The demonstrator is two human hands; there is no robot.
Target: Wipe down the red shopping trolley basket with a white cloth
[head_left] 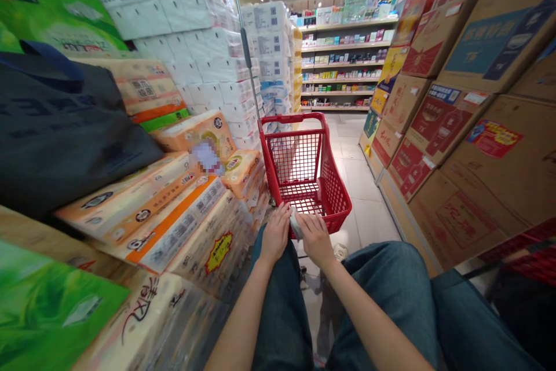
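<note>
The person's left hand (274,234) and right hand (315,239) sit close together in front of the near rim of a red plastic shopping basket (336,204), which stands on a wheeled frame with a tall metal pull handle (245,41). Between the 2 hands is a small whitish-grey item (296,224), too small and partly covered to identify, and it is the only thing they touch apart from each other's space at the rim. Its position is just over the basket's near edge, not down on the mesh bottom.

The left hand's fingers (282,216) are pressed together, their tips just beside the item. The right hand's fingers (307,225) are also pressed together and lie across it. Whether either hand pinches it, you cannot tell from this view.

Denim-covered knees (391,284) fill the bottom of the view below the forearms. To the left of the basket rise stacks of orange-and-cream wrapped tissue packs (174,215), with a dark navy tote bag (56,133) lying against them. To the right stand piled cardboard cartons (460,128), and beyond the basket are store shelves (343,64) along a tiled floor (362,197).
</note>
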